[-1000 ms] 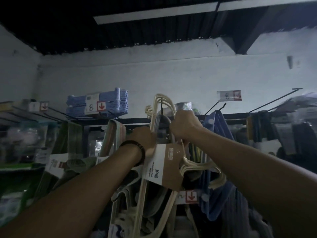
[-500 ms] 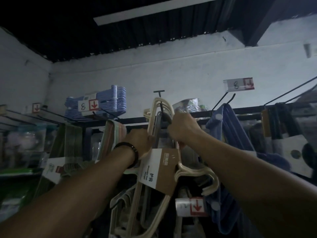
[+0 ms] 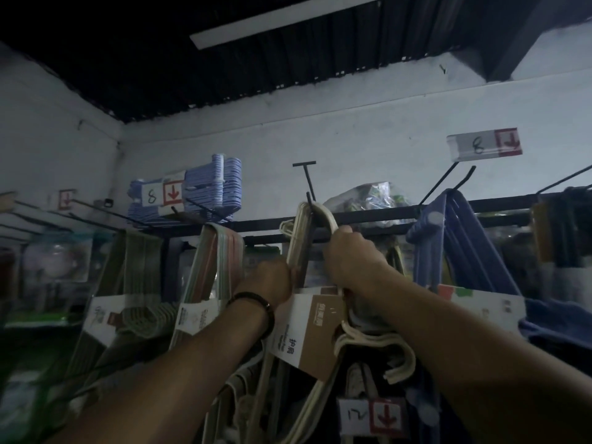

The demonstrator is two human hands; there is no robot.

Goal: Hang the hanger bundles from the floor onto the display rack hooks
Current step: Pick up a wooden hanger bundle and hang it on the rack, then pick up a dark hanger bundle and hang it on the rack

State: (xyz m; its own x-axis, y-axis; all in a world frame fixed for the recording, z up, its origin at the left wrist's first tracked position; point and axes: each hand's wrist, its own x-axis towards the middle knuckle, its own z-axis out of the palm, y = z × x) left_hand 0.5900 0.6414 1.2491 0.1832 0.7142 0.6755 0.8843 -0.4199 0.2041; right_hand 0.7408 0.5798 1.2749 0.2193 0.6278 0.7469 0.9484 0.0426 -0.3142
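Over the last second your cream hanger bundle has settled its top loop onto the hook, below the T-shaped tip, so this hang looks nearly done. Your left hand and right hand each keep a closed grip round its upper bars. The striped bundle and blue bundle crowd either side, leaving little room.

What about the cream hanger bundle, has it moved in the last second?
Yes. The cream hanger bundle has slid along the black hook, away from its T-shaped tip toward the rack bar.
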